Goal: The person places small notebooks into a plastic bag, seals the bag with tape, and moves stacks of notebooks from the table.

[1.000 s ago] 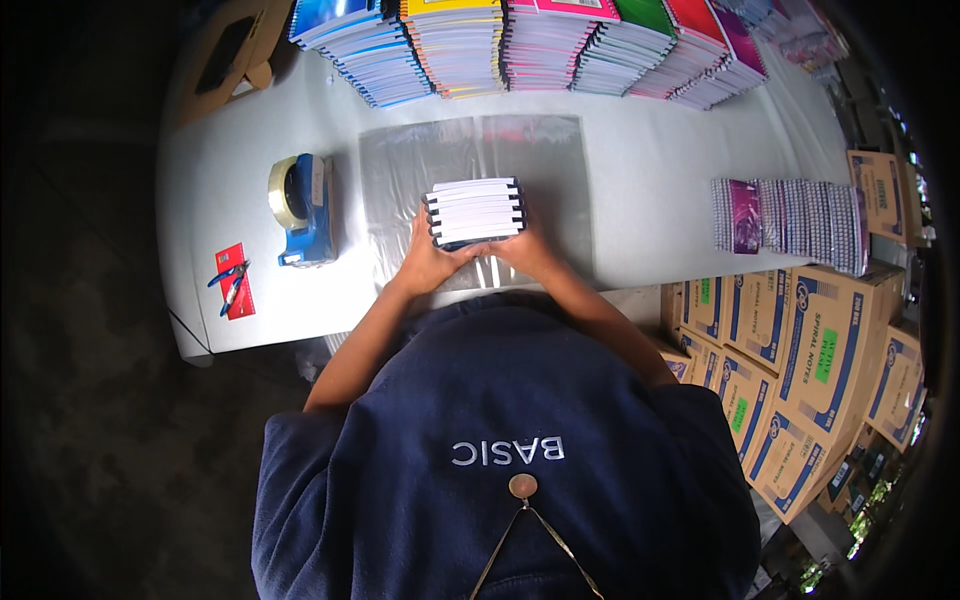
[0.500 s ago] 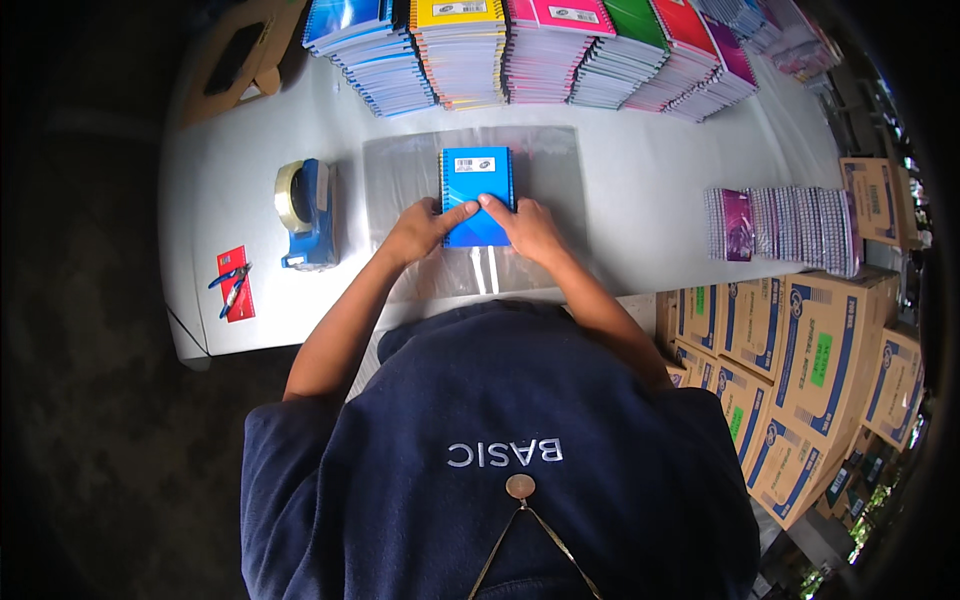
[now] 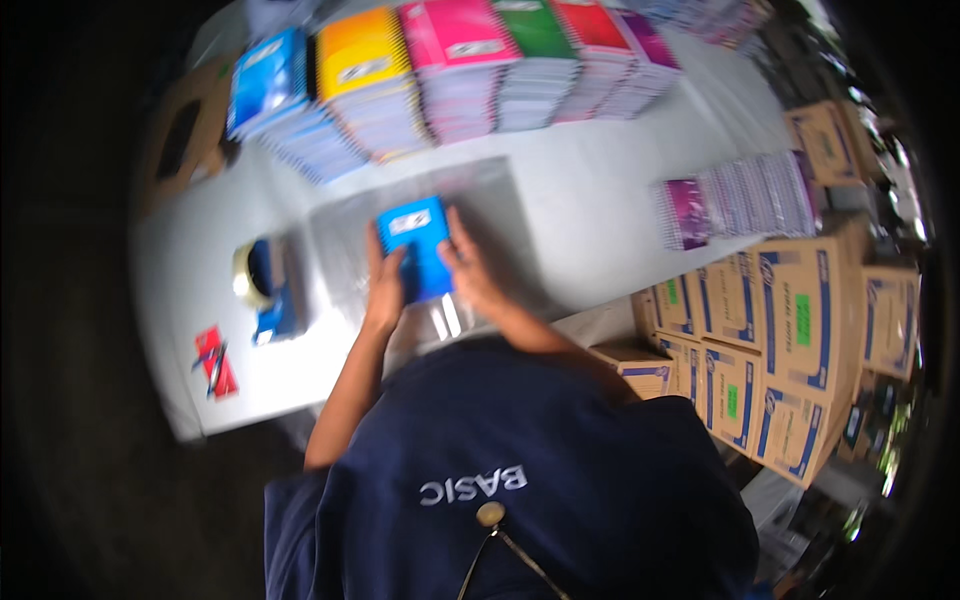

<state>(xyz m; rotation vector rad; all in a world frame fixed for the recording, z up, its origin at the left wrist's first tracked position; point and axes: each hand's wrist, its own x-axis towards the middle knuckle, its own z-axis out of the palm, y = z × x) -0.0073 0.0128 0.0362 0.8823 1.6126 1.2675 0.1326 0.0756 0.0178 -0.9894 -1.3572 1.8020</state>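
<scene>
A blue spiral notebook (image 3: 426, 262) with a white label lies over a clear plastic sheet (image 3: 335, 240) on the table. My left hand (image 3: 386, 285) closes along its left edge, thumb on the cover's side. Against the right edge, my right hand (image 3: 470, 268) presses with its fingers reaching up the side and its thumb on the cover. The notebook sits between both hands. Whether more notebooks lie under it, I cannot tell. The picture is somewhat smeared by motion.
Stacks of blue, yellow (image 3: 365, 60), pink, green, red and purple notebooks line the far side. A blue tape dispenser (image 3: 275, 300) and a red card (image 3: 215, 362) with a cutting tool are at left. Purple notebooks (image 3: 740, 205) and cardboard boxes (image 3: 795, 320) are at right.
The view has turned and shifted, so the table appears tilted. Both thumbs have moved from the cover's middle toward its sides, and the hands now flank the notebook.
</scene>
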